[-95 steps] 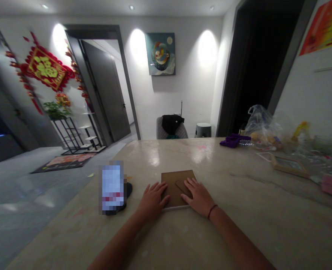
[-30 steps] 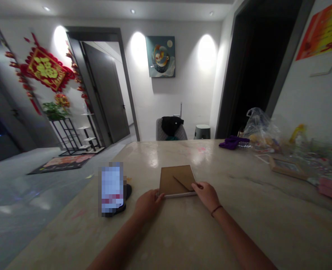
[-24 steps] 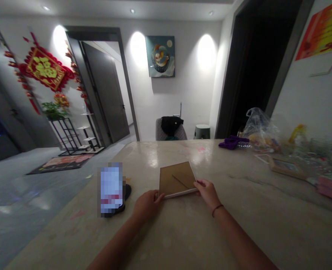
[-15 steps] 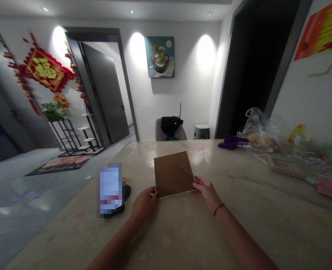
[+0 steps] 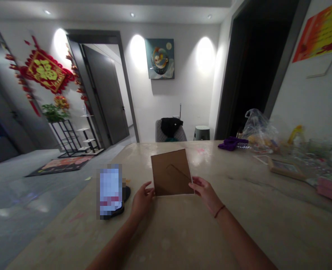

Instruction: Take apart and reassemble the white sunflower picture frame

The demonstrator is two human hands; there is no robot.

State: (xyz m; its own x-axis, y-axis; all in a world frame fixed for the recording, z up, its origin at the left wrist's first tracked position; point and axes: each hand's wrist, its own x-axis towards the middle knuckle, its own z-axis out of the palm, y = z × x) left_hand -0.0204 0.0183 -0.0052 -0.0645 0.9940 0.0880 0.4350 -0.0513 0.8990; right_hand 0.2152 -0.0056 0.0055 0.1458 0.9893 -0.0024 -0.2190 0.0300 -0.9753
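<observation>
Brown-backed picture frame (image 5: 171,172) tilted over marble counter (image 5: 239,228), back toward camera. Right hand (image 5: 207,192) pinches its right edge; left hand (image 5: 142,200), fingers spread, touches its left edge.

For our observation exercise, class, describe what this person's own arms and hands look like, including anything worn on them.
Both arms are bare: no sleeve shows on either forearm, and neither the left hand nor the right hand wears a glove. The only thing worn is a thin dark bracelet, a cord or band, around the right wrist. No ring, watch or marking can be made out.
</observation>
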